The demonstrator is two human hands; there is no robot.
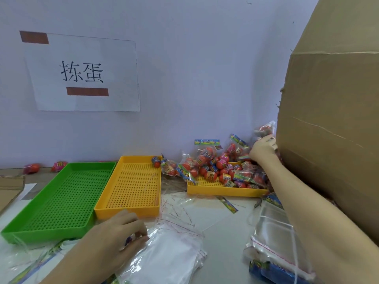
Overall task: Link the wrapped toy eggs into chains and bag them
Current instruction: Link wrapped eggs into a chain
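Observation:
A heap of wrapped red toy eggs (217, 167) and filled bags fills the right yellow tray (223, 191) by the wall. My right hand (263, 149) reaches far right, gripping a filled bag of eggs (265, 129) raised against the cardboard box. My left hand (121, 234) rests low at the centre on a stack of clear bags (168, 249), its fingertips pinching a bag edge. A lone wrapped egg (156, 161) sits on the corner of the empty middle yellow tray (131, 187).
An empty green tray (59, 199) lies at left. A tall cardboard box (332, 119) blocks the right side. More clear bags (272, 232) and printed header cards (228, 203) lie in front. Two stray eggs (30, 168) sit by the wall at left.

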